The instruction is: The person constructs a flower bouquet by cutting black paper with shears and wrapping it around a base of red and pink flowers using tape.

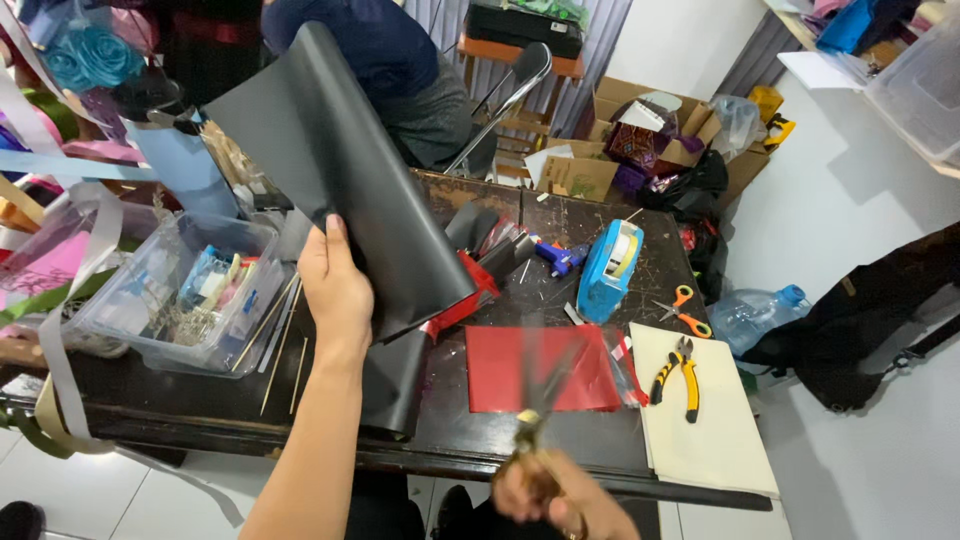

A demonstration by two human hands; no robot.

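My left hand [335,290] is clamped on the near edge of a black sheet [340,160], holding it up over the dark table [200,400]. My right hand [545,495], blurred, grips scissors [545,395] above a red sheet [540,370] lying near the table's front.

The person's bare left forearm rises from the bottom edge of the head view, angled slightly to the right. The left hand [336,290] is raised above the table, back of the hand toward the camera, thumb pointing upward, fingers curled away out of sight in a pinching grip. The right hand [545,492] sits low near the bottom edge, motion-blurred, fingers closed in a fist-like grasp, knuckles toward the camera.
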